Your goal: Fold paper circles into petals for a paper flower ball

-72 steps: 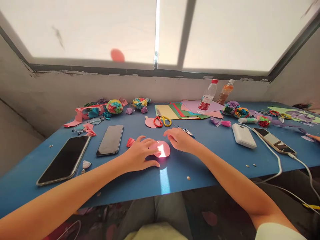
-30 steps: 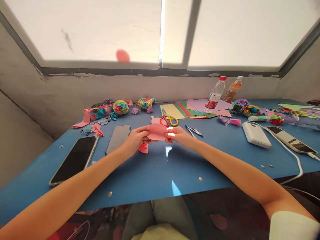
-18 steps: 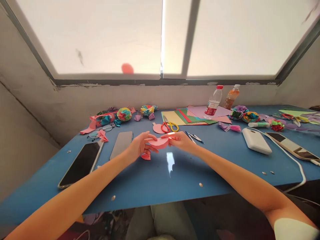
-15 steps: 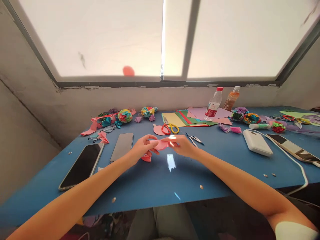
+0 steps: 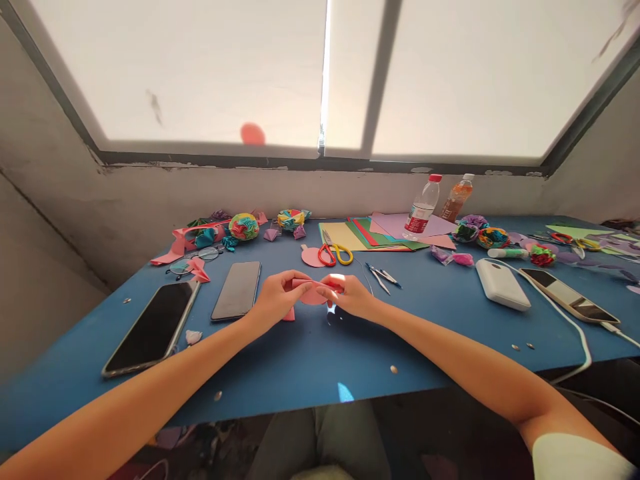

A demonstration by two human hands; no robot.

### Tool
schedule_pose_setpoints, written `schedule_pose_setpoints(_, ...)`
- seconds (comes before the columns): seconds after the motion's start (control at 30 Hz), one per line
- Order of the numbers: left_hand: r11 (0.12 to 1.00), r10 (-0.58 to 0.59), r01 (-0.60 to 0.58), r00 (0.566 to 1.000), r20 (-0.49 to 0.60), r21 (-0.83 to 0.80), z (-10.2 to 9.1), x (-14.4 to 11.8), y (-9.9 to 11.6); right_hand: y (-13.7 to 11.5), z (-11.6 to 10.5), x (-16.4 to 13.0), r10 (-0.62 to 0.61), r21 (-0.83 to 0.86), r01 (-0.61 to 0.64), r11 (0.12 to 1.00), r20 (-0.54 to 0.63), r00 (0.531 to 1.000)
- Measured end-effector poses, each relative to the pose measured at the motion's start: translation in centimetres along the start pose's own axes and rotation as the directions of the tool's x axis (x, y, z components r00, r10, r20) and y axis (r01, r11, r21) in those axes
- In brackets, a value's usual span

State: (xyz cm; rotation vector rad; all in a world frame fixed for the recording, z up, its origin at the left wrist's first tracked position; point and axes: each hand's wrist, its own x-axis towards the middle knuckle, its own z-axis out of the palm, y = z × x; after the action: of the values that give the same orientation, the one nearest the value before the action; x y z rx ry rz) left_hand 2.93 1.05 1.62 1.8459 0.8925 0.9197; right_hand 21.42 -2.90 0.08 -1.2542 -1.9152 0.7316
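Note:
A piece of pink paper [image 5: 314,297] with a rounded lower edge is held between my two hands, its top edge folded or bent. My left hand [image 5: 281,291] pinches its left side, thumb in front. On the right side my right hand [image 5: 349,293] grips it between thumb and fingers. Another pink paper piece [image 5: 289,315] lies on the table just below my left hand. Beyond my hands are a flat round pink paper cutout [image 5: 311,257] and scissors [image 5: 334,255] with red and yellow handles. A pair of compasses [image 5: 384,277] rests to the right.
Two phones, a black one [image 5: 150,330] and a grey one [image 5: 237,290], lie at left. Coloured paper sheets [image 5: 345,237], bottles [image 5: 421,210] and paper flower balls [image 5: 243,227] line the back. A white power bank [image 5: 501,285] with a cable sits at right.
Both hands have drawn closer together on the pink paper, which now shows a rounded edge hanging below the fingers. The whole view has shifted slightly.

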Motion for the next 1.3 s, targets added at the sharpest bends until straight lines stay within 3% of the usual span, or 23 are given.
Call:
schedule_pose_setpoints(0.33,0.996,0.023,-0.020,0.999,-0.025,0.083,0.03,-0.48,0.16,-0.16,0.10,-0.23,-0.076,-0.119,0.063,0.991,-0.113,0.991)
schedule_pose_setpoints(0.93,0.999,-0.025,0.026,0.999,-0.025,0.039,-0.09,-0.11,0.05,0.20,-0.13,-0.09,-0.025,0.096,0.029,0.995,-0.051,0.998)
schedule_pose_setpoints(1.3,0.996,-0.064,0.061,0.997,0.043,0.057,-0.34,0.08,0.34,0.00,-0.25,-0.15,-0.042,0.140,0.042,0.989,-0.003,0.999)
